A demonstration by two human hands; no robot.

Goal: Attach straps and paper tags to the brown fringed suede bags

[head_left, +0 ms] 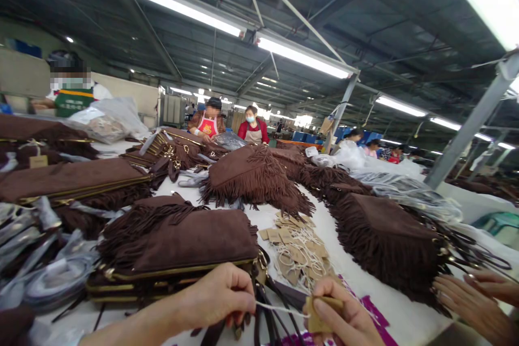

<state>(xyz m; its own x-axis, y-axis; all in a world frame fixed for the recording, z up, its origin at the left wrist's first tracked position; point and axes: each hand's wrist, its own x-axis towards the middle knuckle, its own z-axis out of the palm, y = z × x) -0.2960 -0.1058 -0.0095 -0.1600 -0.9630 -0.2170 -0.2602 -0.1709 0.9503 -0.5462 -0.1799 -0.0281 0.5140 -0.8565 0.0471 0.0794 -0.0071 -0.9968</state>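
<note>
My right hand [344, 313] pinches a tan paper hang tag [320, 312] between thumb and fingers. From the tag a white string [279, 309] stretches taut to my left hand [217, 298], whose thumb and fingertips are closed on its other end. Beside my left hand lies a stack of dark brown fringed bags [194, 238] with brass-coloured zips. Dark straps [270, 294] hang from the stack just below my hands. Behind my right hand is a pile of loose tan tags with white strings [300, 251].
At the right edge a co-worker's hands [472, 300] are by another fringed bag [389, 243]. More brown bags [251, 173] cover the table behind. Plastic-wrapped straps [57, 275] lie at left. Several people sit or stand farther back. A grey post [470, 124] rises at right.
</note>
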